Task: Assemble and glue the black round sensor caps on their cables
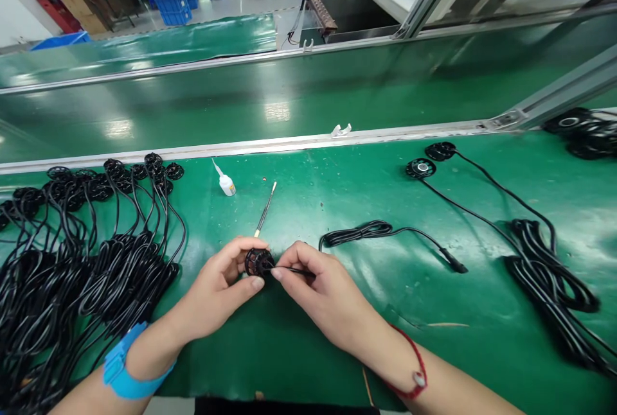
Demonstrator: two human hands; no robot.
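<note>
My left hand (222, 286) is closed round a small round black grille part (255, 262), held just above the green mat. My right hand (315, 290) pinches a thin black cable end (294, 270) right at the part's side. That cable seems to run on to a bundled black cord (359, 232) lying to the right, ending in a plug (453, 264). A blue wrist strap is on my left wrist and a red string band on my right.
A large heap of black cords with round grille parts (81, 254) fills the left. A small glue bottle (226, 182) and a thin brush tool (265, 209) lie behind my hands. Two corded round parts (421, 168) and coiled cable (544, 254) sit right. A green conveyor belt (289, 90) runs beyond the metal rail.
</note>
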